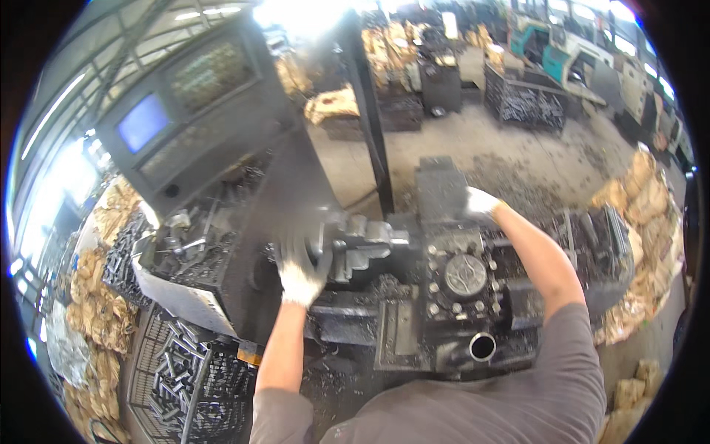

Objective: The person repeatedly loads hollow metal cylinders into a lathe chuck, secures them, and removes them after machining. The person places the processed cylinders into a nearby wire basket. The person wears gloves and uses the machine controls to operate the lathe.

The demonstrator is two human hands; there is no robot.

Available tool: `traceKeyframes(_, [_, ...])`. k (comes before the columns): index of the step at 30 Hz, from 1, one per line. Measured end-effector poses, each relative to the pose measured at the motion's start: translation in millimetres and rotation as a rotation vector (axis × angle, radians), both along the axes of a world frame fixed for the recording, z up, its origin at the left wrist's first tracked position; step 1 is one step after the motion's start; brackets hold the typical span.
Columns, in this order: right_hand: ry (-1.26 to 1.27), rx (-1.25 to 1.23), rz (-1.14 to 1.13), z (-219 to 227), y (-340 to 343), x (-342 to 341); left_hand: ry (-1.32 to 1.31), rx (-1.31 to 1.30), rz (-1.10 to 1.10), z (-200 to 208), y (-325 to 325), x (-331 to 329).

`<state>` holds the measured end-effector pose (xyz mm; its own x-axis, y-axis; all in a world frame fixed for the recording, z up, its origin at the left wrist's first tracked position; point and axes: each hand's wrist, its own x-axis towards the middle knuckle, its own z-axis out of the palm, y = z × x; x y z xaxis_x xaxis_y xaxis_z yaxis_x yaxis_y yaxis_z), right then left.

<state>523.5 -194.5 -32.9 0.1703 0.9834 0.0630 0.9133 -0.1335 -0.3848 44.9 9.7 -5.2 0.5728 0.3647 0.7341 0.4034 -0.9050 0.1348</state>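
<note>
My left hand [299, 270], in a white glove with dark, dirty fingers, lies at the left side of the lathe chuck [355, 248]. Its fingers are stretched out and slightly blurred along the chuck's round body. Stepped metal jaws stick out from the chuck toward the right. My right hand [481, 202], also gloved in white, reaches across to the far side of the machine, beside a dark flat block [442, 192]. Its fingers are mostly hidden, so any grip there is unclear. Nearer to me sits the tool turret [465, 276], with a round cap ringed by bolts.
A control cabinet [200, 103] with a lit screen stands at the left. Metal parts lie on a chip-covered tray [185, 240]. Below is a wire basket [148, 399] of short metal pieces. A dark post [367, 111] rises behind the chuck. Stacked sacks [636, 200] stand at the right.
</note>
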Motion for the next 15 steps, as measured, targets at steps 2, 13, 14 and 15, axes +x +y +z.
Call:
traceKeyframes(2, [0.178, -0.19, 0.204, -13, 41, -42, 0.164, 0.019, 0.061, 28, 7, 26])
traceKeyframes(13, [0.596, -0.814, 0.091, 35, 98, -100, 0.077, 0.076, 0.029, 15, 21, 42])
traceKeyframes(14, [0.254, -0.717, 0.166, 31, 113, -116, 0.073, 0.073, 0.025, 16, 21, 41])
traceKeyframes(15, [0.128, -0.603, 0.168, 23, 107, -132, 0.07, 0.069, 0.007, 18, 20, 44])
